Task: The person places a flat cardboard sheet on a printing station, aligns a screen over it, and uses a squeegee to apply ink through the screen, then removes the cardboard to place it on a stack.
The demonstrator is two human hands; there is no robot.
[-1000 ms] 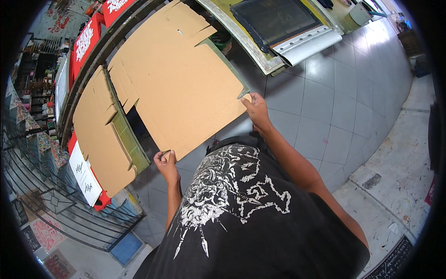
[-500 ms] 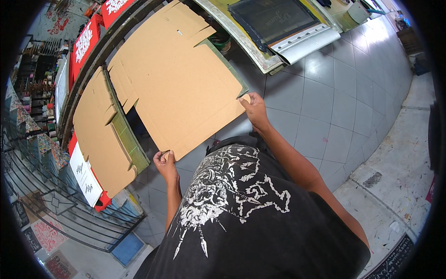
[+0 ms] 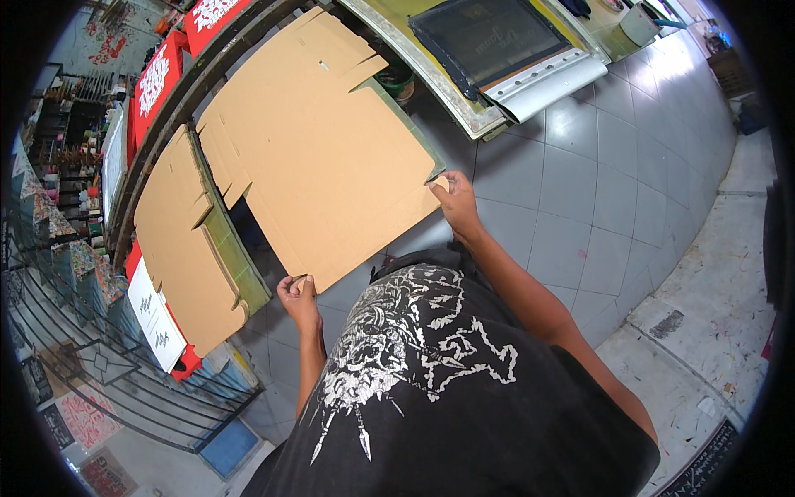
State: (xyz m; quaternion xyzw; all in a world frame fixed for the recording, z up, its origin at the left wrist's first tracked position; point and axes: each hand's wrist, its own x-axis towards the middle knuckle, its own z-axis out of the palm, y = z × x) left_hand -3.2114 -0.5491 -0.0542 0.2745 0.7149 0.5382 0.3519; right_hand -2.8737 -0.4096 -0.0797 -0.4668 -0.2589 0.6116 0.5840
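Observation:
A large flat brown cardboard box blank (image 3: pixel 323 149) with cut flaps lies on a green-edged printing platen (image 3: pixel 418 137) in front of me. My left hand (image 3: pixel 298 298) pinches its near left corner. My right hand (image 3: pixel 454 203) grips its near right corner. A second flat cardboard blank (image 3: pixel 178 248) lies on the platen to the left. My black printed shirt fills the lower middle of the view.
A framed printing screen (image 3: pixel 497 41) is tilted up at the top right. Red printed cartons (image 3: pixel 157 79) stand behind the platens at the upper left. A white printed sheet (image 3: pixel 153 319) hangs at the left. Grey tiled floor (image 3: pixel 613 190) spreads to the right; a metal grille (image 3: pixel 91 364) runs lower left.

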